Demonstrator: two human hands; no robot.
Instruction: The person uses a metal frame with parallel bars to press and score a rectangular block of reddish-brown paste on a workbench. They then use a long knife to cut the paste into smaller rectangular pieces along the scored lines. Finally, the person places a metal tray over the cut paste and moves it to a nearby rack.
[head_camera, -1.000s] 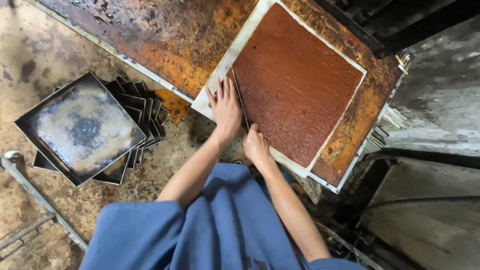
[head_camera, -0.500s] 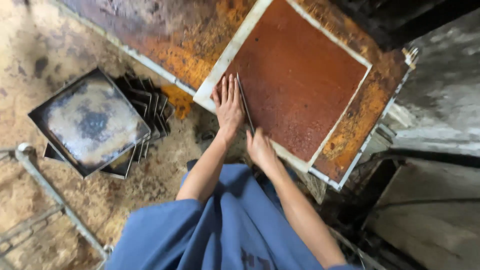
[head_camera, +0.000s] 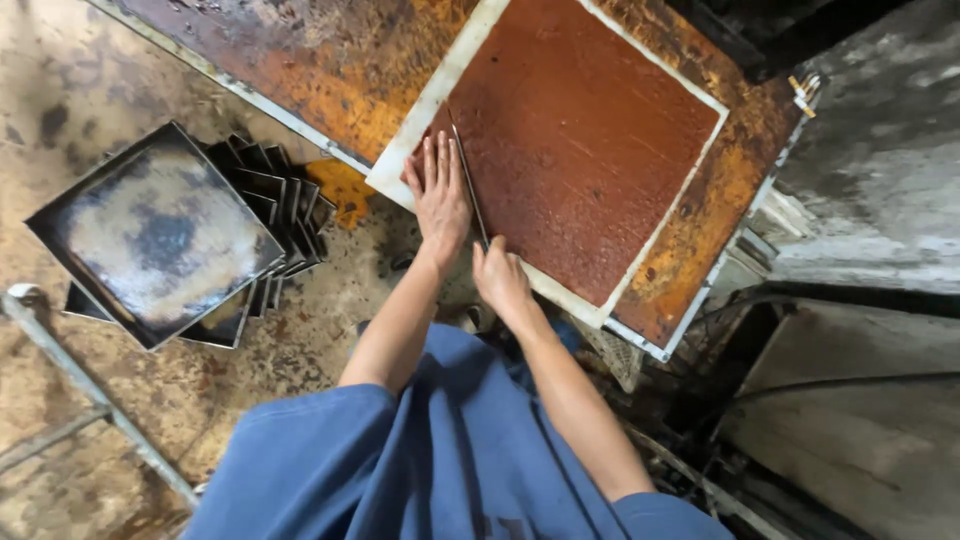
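A square slab of reddish-brown material (head_camera: 585, 140) lies on a white board (head_camera: 420, 120) atop a rusty metal table (head_camera: 330, 60). My left hand (head_camera: 438, 195) rests flat, fingers together, on the slab's near left edge. My right hand (head_camera: 500, 275) grips the near end of a thin straight blade or rod (head_camera: 468, 185) that runs along the slab right beside my left hand. Both forearms reach out from blue sleeves.
A stack of square dark metal trays (head_camera: 160, 235) sits on the stained floor to the left. A metal pipe frame (head_camera: 90, 390) crosses the lower left. Grey concrete (head_camera: 870, 160) and dark cables (head_camera: 850, 385) lie to the right.
The view has shifted a little, so the trays and table sit differently in frame. Both hands stay at the slab's edge with the thin blade between them.
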